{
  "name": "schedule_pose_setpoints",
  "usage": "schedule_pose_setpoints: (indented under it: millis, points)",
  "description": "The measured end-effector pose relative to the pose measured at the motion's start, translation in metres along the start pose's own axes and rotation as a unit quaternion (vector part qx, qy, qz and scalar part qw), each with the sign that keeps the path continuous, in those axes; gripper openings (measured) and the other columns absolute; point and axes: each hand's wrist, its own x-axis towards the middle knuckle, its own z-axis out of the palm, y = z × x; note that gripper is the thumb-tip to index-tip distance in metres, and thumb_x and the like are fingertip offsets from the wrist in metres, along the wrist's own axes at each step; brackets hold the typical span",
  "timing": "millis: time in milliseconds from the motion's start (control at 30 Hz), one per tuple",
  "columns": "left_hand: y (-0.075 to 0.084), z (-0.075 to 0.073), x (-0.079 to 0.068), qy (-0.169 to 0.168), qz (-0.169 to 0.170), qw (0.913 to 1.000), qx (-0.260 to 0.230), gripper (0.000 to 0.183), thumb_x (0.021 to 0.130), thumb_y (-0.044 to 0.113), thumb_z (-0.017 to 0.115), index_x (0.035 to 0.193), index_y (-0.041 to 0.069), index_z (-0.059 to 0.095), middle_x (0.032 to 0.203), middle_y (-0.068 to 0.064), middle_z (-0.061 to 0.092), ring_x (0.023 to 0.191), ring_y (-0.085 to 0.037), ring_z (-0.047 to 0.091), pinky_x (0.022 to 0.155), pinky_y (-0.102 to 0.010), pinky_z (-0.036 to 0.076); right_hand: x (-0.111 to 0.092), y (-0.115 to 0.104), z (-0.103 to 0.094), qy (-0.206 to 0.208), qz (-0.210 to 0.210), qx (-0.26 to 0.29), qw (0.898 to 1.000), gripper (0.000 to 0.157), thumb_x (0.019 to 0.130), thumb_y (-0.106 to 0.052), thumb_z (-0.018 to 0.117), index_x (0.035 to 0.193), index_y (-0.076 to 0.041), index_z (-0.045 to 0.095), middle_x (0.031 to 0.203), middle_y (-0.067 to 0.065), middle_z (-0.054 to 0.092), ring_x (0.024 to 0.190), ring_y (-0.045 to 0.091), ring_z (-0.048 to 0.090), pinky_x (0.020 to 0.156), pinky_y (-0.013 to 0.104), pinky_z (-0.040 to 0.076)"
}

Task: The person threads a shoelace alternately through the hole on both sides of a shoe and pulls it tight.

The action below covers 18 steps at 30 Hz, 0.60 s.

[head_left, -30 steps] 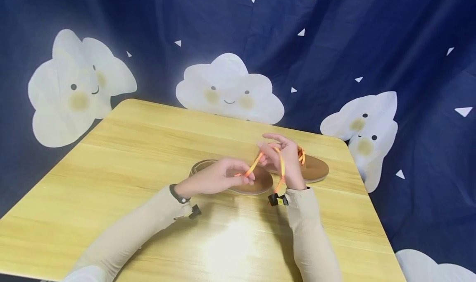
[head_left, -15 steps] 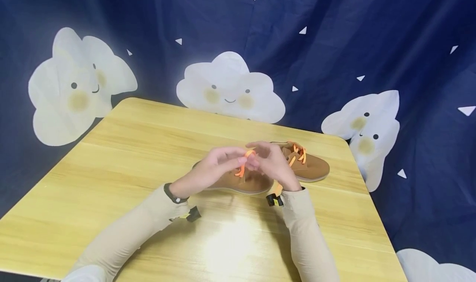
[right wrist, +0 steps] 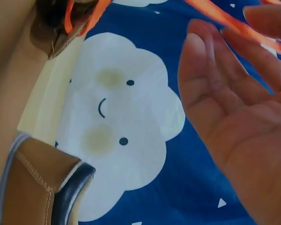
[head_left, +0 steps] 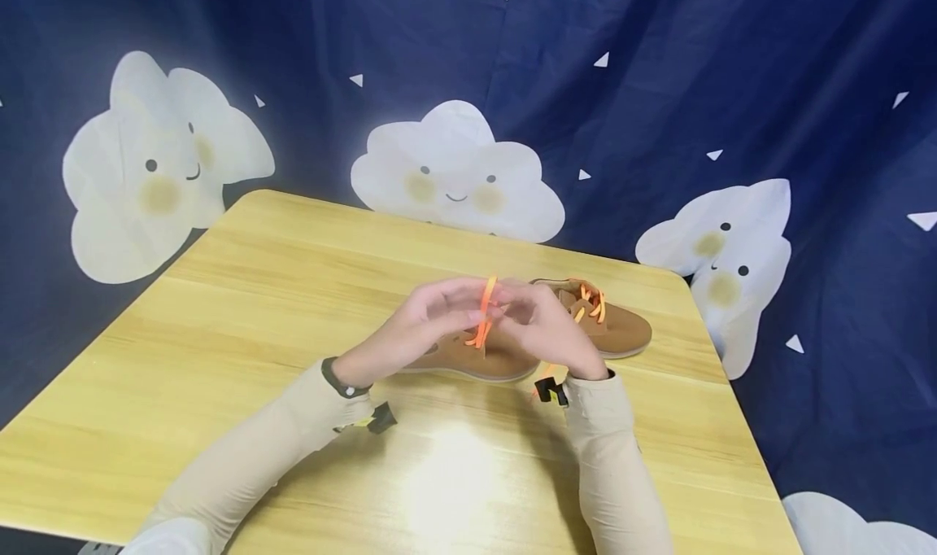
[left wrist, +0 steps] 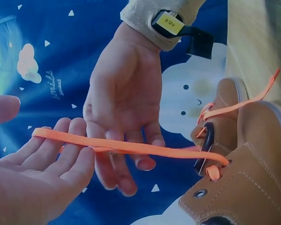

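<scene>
Two brown shoes with orange laces stand on the table. Both my hands are at the near shoe (head_left: 468, 364), above its eyelets. From an eyelet a shoelace (left wrist: 107, 142) runs stretched across the left wrist view and passes over my left hand (left wrist: 46, 173). That hand's fingers are extended, with the thumb apart from them. My right hand (head_left: 538, 319) reaches in from the other side, its fingertips right at the lace. In the right wrist view the lace passes between its thumb and fingers; I cannot tell whether they pinch it.
The far shoe (head_left: 622, 331), its orange lace visible, stands just beyond the near one to the right. Both stand on a wood-grain table (head_left: 307, 278). Behind it hangs a dark blue curtain (head_left: 410, 34) with white clouds.
My right hand has come left and lower to meet the left hand, uncovering the far shoe. The lace, strung between separated hands before, now stands in a narrow upright loop at the fingertips.
</scene>
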Motion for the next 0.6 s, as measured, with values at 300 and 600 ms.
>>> schedule_pose_setpoints:
  millis: [300,600]
  points:
    - [0.002,-0.003,-0.001,-0.020,0.010,0.9995,0.021,0.050,0.102,0.009,0.058,0.151,0.003,0.048,0.152,-0.018,0.055,0.144,-0.031,0.052,0.116,-0.041,0.047,0.007,0.006,0.011,0.104,0.032,-0.075,0.991,0.012,0.097,-0.004,0.069,0.099,-0.005,0.080,0.080,0.014,0.072,0.065,0.006,0.058,0.063,0.022,0.051]
    - [0.002,-0.006,-0.001,-0.020,0.005,0.9960,0.087,0.057,0.100,0.010,0.063,0.154,0.006,0.045,0.156,-0.015,0.052,0.145,-0.032,0.051,0.111,-0.049,0.050,0.010,0.018,0.013,0.104,0.069,-0.113,0.986,0.013,0.097,-0.011,0.071,0.104,-0.008,0.082,0.079,0.014,0.077,0.062,0.012,0.065,0.059,0.024,0.050]
